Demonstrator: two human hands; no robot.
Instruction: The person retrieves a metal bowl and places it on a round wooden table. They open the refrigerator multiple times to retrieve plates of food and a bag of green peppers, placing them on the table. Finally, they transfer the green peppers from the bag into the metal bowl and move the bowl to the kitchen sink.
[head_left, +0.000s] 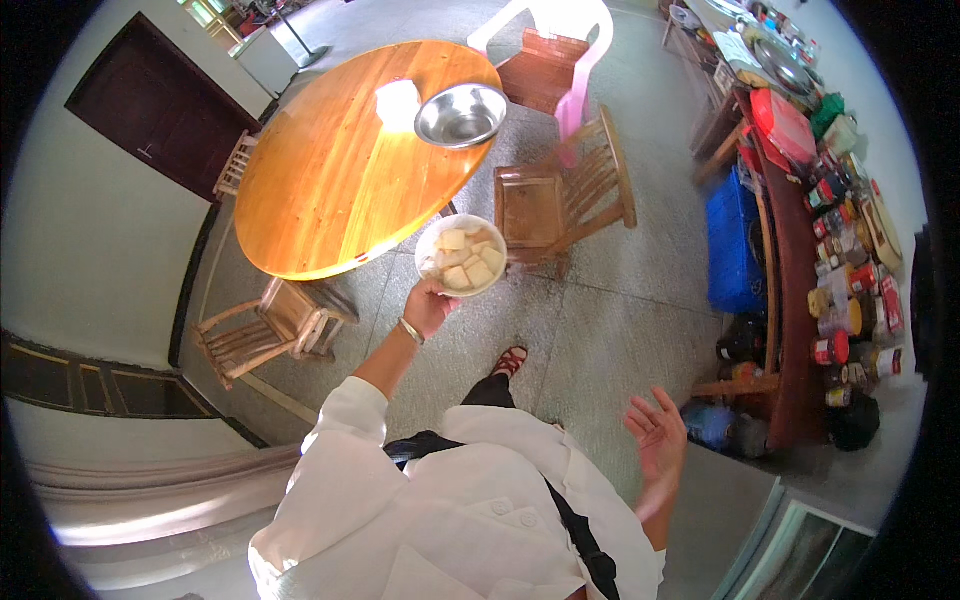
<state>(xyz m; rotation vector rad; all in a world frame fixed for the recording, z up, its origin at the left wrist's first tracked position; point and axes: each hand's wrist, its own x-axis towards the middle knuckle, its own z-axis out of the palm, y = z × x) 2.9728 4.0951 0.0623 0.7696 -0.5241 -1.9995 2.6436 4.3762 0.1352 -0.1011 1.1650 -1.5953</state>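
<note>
I have the right grip (656,437) at the lower right of the frame, its fingers spread and slightly curled. My left grip (430,308), just left of centre, pinches the near edge of a white bowl (431,247), itself just above mid-frame with pale square chunks (479,272) inside. Right of that bowl stands a wooden chair (530,215). Farther off, upper left of centre, the round wooden bench (330,180) carries a metal bowl (462,115) near its right edge.
</note>
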